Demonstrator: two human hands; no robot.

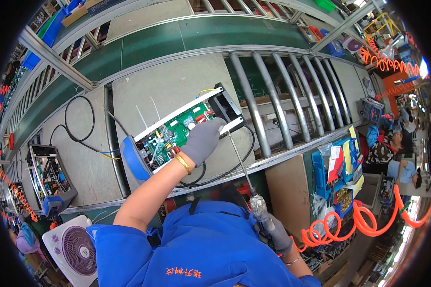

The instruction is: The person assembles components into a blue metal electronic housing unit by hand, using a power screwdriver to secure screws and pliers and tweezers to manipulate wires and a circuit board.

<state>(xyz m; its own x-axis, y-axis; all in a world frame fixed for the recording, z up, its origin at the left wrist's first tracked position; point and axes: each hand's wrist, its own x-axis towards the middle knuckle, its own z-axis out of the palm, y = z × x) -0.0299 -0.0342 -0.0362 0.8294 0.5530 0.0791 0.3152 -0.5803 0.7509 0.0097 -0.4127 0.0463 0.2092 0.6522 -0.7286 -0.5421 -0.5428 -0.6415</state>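
Observation:
An open electronic unit [179, 131] lies on the worktop in front of me, with a green circuit board, white side rails, a blue end cover [133, 158] and a black end panel [227, 109]. My left hand [203, 142], in a grey glove, reaches over the board. Its fingers are closed at the near rail beside the black panel; whatever they pinch is hidden. My right hand [277, 235], also gloved, grips a power screwdriver [259, 208] low at my right side. The tool's long bit [239, 158] points up to the near rail, its tip close to my left fingertips.
Metal rollers [277, 95] run to the right of the worktop. Blue parts bins [323, 174] and a coiled orange air hose [364, 225] are at right. Another open unit [50, 177] stands at left, above a white fan [74, 248]. Black cables [81, 138] loop across the surface.

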